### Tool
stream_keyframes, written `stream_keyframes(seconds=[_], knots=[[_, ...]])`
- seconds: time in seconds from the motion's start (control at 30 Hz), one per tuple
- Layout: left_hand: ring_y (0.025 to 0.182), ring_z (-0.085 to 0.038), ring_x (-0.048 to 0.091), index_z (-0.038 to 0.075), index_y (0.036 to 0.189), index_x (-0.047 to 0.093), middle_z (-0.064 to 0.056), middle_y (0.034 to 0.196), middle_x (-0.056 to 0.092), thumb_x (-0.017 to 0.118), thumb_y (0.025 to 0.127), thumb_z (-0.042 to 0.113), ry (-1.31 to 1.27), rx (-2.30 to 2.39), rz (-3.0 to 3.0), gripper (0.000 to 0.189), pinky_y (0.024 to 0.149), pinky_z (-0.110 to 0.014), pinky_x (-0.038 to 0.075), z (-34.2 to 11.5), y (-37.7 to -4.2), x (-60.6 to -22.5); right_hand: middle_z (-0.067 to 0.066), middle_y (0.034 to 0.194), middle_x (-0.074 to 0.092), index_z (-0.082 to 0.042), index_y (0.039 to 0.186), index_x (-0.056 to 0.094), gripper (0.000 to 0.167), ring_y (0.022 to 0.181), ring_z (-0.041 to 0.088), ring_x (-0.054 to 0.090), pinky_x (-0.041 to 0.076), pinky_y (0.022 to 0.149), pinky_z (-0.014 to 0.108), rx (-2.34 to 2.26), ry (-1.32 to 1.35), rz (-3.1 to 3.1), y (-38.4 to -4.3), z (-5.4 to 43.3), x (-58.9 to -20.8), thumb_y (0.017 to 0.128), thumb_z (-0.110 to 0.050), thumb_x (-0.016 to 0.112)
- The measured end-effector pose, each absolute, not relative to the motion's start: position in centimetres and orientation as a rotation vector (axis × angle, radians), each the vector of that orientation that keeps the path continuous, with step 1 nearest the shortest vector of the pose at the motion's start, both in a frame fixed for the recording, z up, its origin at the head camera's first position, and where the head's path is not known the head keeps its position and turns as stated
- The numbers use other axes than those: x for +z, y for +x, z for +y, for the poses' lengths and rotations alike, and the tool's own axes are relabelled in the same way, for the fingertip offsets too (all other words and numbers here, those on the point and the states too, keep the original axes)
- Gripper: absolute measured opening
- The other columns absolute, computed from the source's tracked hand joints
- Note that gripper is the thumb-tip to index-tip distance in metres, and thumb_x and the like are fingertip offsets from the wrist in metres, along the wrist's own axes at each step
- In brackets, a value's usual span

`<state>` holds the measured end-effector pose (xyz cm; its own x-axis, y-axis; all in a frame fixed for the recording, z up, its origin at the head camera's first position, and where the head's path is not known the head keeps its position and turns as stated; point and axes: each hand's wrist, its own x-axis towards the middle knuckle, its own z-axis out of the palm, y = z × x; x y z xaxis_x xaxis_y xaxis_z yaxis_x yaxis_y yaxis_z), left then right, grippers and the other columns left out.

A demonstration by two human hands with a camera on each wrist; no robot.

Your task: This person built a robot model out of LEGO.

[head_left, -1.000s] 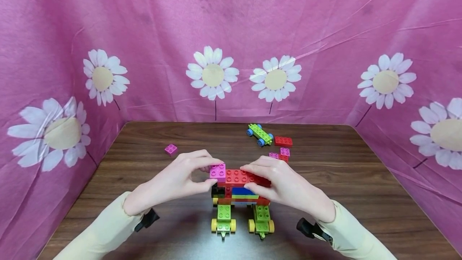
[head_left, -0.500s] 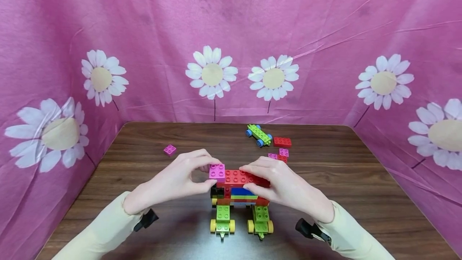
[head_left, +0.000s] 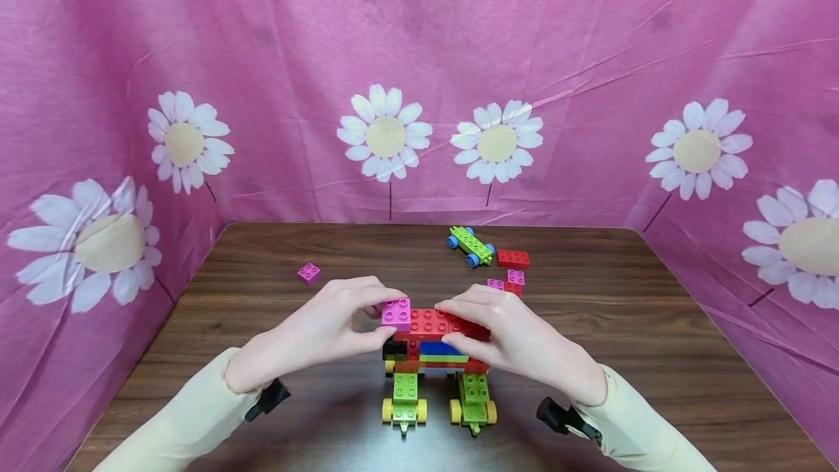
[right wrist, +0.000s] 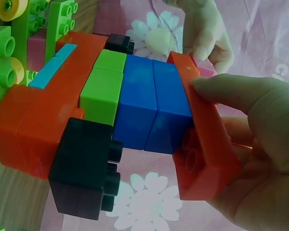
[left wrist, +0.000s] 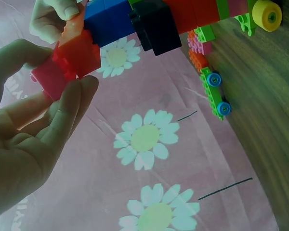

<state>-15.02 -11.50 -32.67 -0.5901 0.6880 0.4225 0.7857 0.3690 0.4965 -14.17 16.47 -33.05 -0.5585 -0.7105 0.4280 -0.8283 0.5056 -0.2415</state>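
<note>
A toy-brick structure stands before me on two green wheeled bases [head_left: 405, 395] with yellow wheels. Its middle has blue bricks [right wrist: 139, 96], green bricks [right wrist: 103, 86] and black bricks [right wrist: 82, 166] at the sides. My left hand [head_left: 328, 323] pinches a pink brick [head_left: 396, 315] between thumb and fingers at the top left end. In the left wrist view that pink brick sits against the red top brick [left wrist: 82, 54]. My right hand [head_left: 514, 333] grips the top red layer [right wrist: 213, 139] at its right end, partly covering it.
Behind the hands on the wooden table [head_left: 262, 246] lie a green car base [head_left: 470, 245] with blue wheels, a red brick [head_left: 513, 258] and small pink and red bricks [head_left: 515, 278]. A loose pink brick [head_left: 309, 272] lies at the back left. Pink flowered cloth [head_left: 419, 35] encloses the table.
The left hand and its pink brick have shifted very slightly to the right, and the knuckles sit a little lower. The right hand keeps its grip, and the structure stands in the same place.
</note>
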Motion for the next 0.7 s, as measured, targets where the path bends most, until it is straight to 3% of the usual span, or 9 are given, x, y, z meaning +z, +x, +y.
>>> stream_keyframes(seconds=[0.23,0.47,0.7], knots=[[0.079,-0.002,0.064,0.006,0.117,0.069,0.002,0.092,0.067,0.074,0.084,0.010,-1.340,-0.971,-2.490,0.034,0.068,-0.012,0.054,-11.51,-15.02,-32.57,-0.003,0.103,0.074,-0.011,0.119,0.071,0.037,0.089,0.006,0.065,0.056,0.075,0.020,0.624,1.299,-2.479,-14.25,16.46,-33.11,0.089,-0.032,0.074],[0.074,0.001,0.048,0.010,0.123,0.068,0.005,0.092,0.063,0.071,0.086,0.010,-1.423,-0.864,-2.519,0.038,0.062,-0.013,0.046,-11.73,-15.38,-31.95,-0.004,0.102,0.074,-0.011,0.119,0.071,0.037,0.088,0.006,0.065,0.055,0.074,0.019,0.620,1.307,-2.475,-14.25,16.43,-33.13,0.089,-0.033,0.074],[0.080,-0.002,0.051,0.012,0.136,0.058,0.003,0.096,0.061,0.073,0.086,0.014,-1.437,-0.859,-2.499,0.052,0.068,-0.013,0.051,-11.68,-15.36,-32.19,-0.003,0.101,0.074,-0.010,0.118,0.071,0.037,0.088,0.006,0.065,0.056,0.075,0.019,0.616,1.304,-2.477,-14.19,16.47,-33.02,0.088,-0.032,0.075]])
